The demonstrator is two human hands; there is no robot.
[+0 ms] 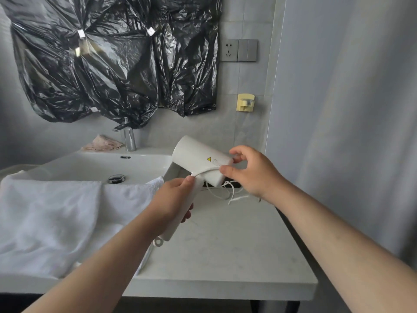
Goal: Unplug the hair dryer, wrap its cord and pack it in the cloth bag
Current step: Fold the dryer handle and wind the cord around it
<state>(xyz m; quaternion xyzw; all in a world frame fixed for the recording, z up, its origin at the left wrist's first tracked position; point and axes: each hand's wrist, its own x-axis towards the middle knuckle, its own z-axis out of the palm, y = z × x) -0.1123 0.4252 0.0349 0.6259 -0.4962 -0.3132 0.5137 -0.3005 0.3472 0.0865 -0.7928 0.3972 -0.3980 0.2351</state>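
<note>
One hair dryer (198, 161), two hands.

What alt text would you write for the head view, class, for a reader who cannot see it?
Over a bathroom counter, the left hand grips a white hair dryer by its handle while the right hand holds its white cord against the barrel. A white towel drapes over the sink.

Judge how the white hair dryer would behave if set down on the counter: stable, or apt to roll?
The hair dryer has a round, smooth barrel, so it would probably roll or slide on the glossy counter. Its angled handle should stop a full roll. It looks rigid.
</note>
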